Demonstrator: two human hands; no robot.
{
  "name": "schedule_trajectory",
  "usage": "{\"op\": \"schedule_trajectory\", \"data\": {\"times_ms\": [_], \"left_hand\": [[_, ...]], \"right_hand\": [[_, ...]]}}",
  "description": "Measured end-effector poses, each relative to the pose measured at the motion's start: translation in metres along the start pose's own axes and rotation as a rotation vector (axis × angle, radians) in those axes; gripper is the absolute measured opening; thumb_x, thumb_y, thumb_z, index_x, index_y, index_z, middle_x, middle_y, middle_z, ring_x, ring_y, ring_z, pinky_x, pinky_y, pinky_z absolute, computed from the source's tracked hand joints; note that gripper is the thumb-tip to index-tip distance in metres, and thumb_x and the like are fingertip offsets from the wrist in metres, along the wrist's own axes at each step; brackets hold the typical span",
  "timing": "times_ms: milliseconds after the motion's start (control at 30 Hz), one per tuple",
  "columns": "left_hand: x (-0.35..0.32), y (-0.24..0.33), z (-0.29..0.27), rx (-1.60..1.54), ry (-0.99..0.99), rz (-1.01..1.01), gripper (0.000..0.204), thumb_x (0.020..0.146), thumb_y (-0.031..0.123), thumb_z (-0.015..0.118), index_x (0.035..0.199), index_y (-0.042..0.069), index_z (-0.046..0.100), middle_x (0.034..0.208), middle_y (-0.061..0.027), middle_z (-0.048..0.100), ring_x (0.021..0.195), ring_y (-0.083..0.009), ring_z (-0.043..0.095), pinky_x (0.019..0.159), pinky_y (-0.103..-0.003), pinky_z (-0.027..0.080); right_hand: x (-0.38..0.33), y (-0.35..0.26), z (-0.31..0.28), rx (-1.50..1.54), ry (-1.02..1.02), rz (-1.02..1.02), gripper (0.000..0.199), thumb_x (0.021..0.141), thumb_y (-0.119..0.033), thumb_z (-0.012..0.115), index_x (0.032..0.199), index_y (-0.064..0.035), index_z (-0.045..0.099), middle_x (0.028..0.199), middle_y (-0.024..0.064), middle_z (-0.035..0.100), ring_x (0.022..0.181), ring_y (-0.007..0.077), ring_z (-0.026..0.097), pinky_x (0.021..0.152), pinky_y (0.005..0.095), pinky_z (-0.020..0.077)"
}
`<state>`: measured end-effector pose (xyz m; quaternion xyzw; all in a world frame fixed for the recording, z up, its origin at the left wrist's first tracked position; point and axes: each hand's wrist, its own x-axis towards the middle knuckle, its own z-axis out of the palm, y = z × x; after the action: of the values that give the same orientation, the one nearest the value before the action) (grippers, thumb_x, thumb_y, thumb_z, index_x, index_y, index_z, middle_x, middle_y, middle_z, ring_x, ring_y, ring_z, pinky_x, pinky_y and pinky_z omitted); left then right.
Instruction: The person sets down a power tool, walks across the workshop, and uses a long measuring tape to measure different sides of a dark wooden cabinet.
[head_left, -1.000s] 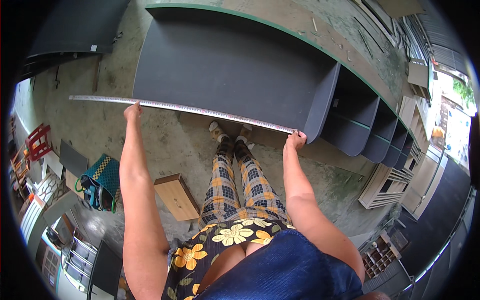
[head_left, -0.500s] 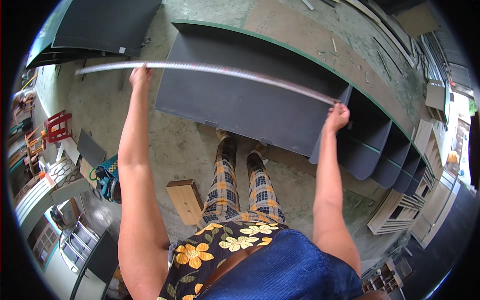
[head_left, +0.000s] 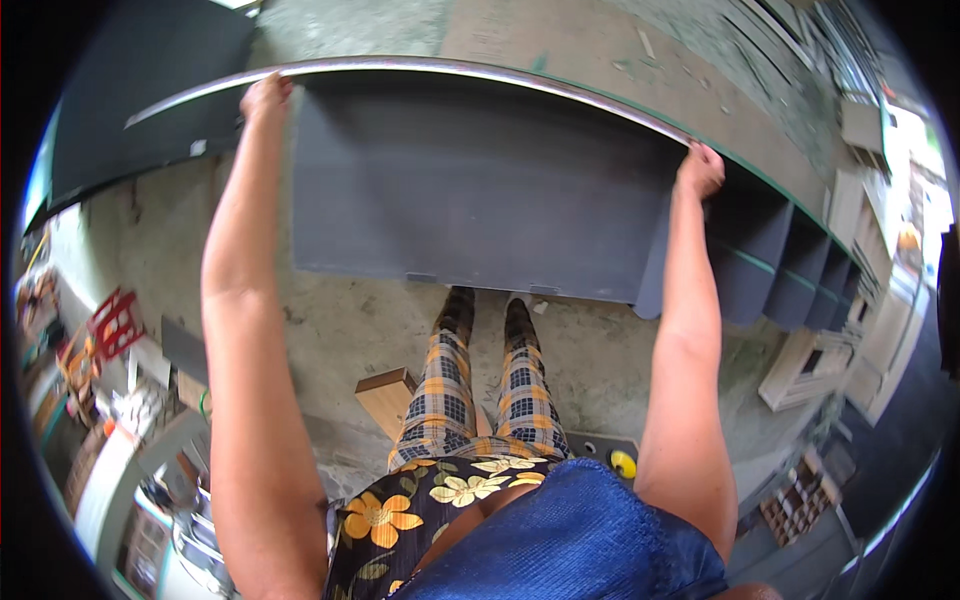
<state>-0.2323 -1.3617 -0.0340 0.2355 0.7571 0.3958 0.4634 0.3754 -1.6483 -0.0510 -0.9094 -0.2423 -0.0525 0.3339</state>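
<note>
A long, thin silver ruler (head_left: 430, 66) stretches between my two hands, along the far green edge of a dark grey cabinet (head_left: 470, 190) lying on the floor. My left hand (head_left: 266, 97) is closed on it near the cabinet's far left corner, and the strip's free end sticks out beyond to the left. At its other end my right hand (head_left: 703, 168) pinches it, near the divider where the cabinet's compartments (head_left: 742, 235) begin. Fine markings on the ruler are too blurred to read.
Another dark panel unit (head_left: 150, 90) stands at the far left. Near my legs are a small wooden block (head_left: 387, 396) and a yellow round object (head_left: 623, 463). A red stool (head_left: 115, 322) is at the left. Wooden frames (head_left: 805, 370) lie to the right.
Both hands have carried the ruler away from me, from over the cabinet's inside to its far edge. The right hand has also shifted slightly right. The view has moved a little.
</note>
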Motion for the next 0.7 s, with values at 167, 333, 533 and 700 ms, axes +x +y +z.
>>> {"op": "schedule_trajectory", "data": {"times_ms": [167, 333, 533, 700], "left_hand": [[-0.003, -0.014, 0.027, 0.024, -0.053, -0.035, 0.01, 0.081, 0.022, 0.064, 0.084, 0.013, 0.062, 0.073, -0.0004, 0.065, 0.057, -0.01, 0.06, 0.044, -0.023, 0.036], [0.0, -0.016, 0.033, 0.029, -0.036, -0.013, 0.009, 0.081, 0.021, 0.064, 0.084, 0.013, 0.062, 0.072, 0.0007, 0.064, 0.058, -0.0097, 0.06, 0.045, -0.022, 0.037], [-0.019, -0.015, 0.036, 0.095, -0.042, 0.058, 0.012, 0.078, 0.02, 0.065, 0.084, 0.01, 0.062, 0.071, -0.0013, 0.063, 0.06, -0.0123, 0.061, 0.047, -0.024, 0.038], [-0.022, -0.01, 0.037, 0.154, -0.019, 0.091, 0.017, 0.076, 0.018, 0.066, 0.086, 0.005, 0.063, 0.071, -0.0044, 0.063, 0.06, -0.0133, 0.061, 0.044, -0.026, 0.042]], "right_hand": [[0.005, 0.01, -0.011, 0.042, 0.03, 0.205, 0.019, 0.074, -0.018, 0.071, 0.086, -0.0034, 0.067, 0.082, 0.008, 0.067, 0.077, 0.0206, 0.064, 0.074, 0.0313, 0.0492], [0.016, 0.005, -0.013, 0.051, 0.033, 0.194, 0.017, 0.076, -0.018, 0.069, 0.088, -0.0056, 0.065, 0.082, 0.007, 0.067, 0.076, 0.0213, 0.065, 0.069, 0.0338, 0.0498], [0.029, 0.006, -0.012, -0.05, -0.036, 0.21, 0.017, 0.076, -0.022, 0.068, 0.088, -0.0105, 0.066, 0.084, 0.007, 0.067, 0.079, 0.0224, 0.064, 0.071, 0.036, 0.0499], [0.037, 0.009, -0.011, -0.165, -0.12, 0.23, 0.019, 0.077, -0.024, 0.067, 0.092, -0.0118, 0.065, 0.091, 0.007, 0.063, 0.086, 0.0234, 0.062, 0.073, 0.0387, 0.049]]}}
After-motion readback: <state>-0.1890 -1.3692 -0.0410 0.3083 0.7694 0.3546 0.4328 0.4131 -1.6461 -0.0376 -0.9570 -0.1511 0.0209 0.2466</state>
